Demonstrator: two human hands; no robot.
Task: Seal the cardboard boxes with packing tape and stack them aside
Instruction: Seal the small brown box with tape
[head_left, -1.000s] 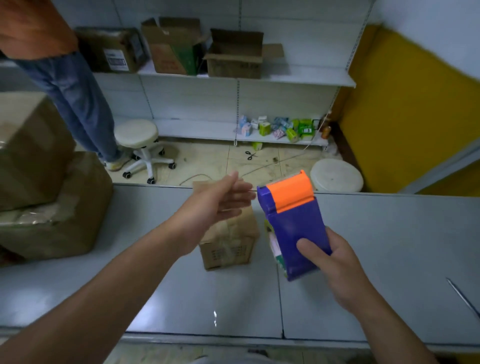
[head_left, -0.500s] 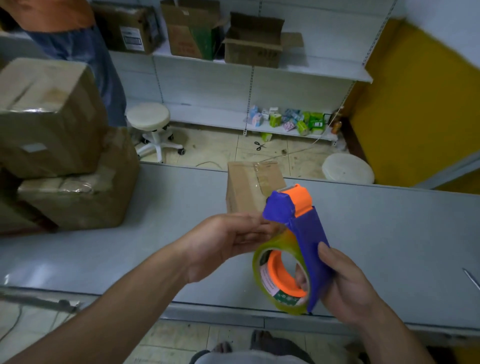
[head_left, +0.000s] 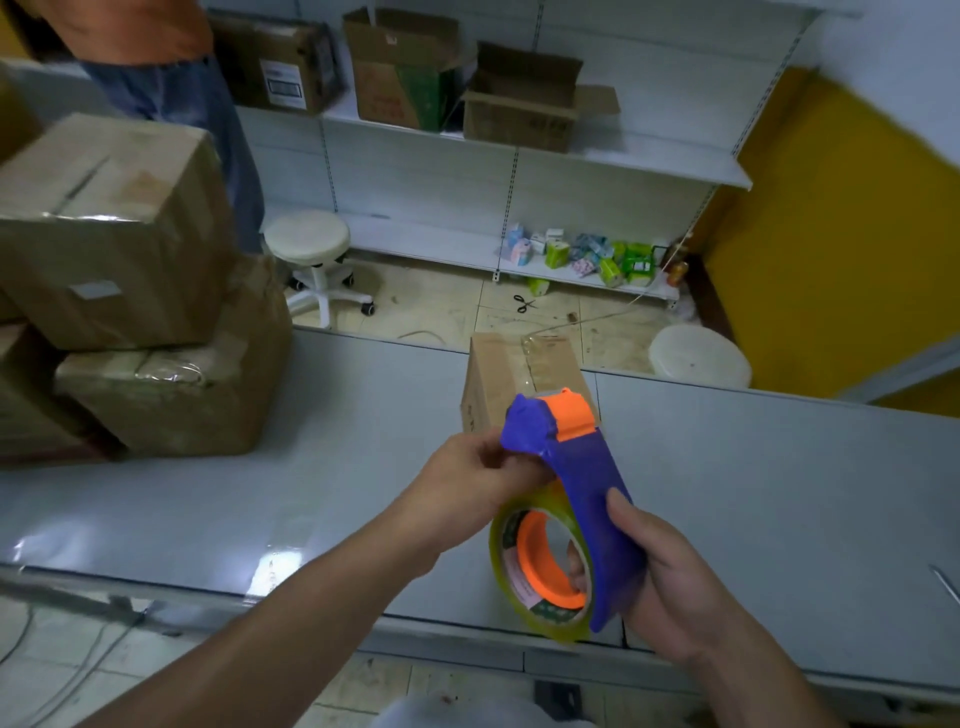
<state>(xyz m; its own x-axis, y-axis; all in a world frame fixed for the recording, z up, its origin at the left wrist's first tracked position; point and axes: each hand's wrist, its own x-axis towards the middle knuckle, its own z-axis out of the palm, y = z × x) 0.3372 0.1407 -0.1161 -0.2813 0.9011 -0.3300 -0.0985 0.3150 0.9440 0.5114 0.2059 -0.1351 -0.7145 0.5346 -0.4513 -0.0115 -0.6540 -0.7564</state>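
I see the grey table (head_left: 753, 493) running across the middle of my feed. At eleven o'clock beyond it stands a white wheeled stool (head_left: 310, 240), and farther out on the same bearing a person in jeans (head_left: 197, 119) and an orange top. Scissors (head_left: 523, 303) lie on the tiled floor at twelve. At one, small coloured packets (head_left: 587, 254) sit on a low white shelf (head_left: 426, 241). A round white seat (head_left: 698, 356) is at three, near the yellow wall (head_left: 831, 234). Cables (head_left: 78, 670) trail at eight.

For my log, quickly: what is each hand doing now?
Left hand: pinches the tape dispenser under its head.
Right hand: grips the tape dispenser handle.
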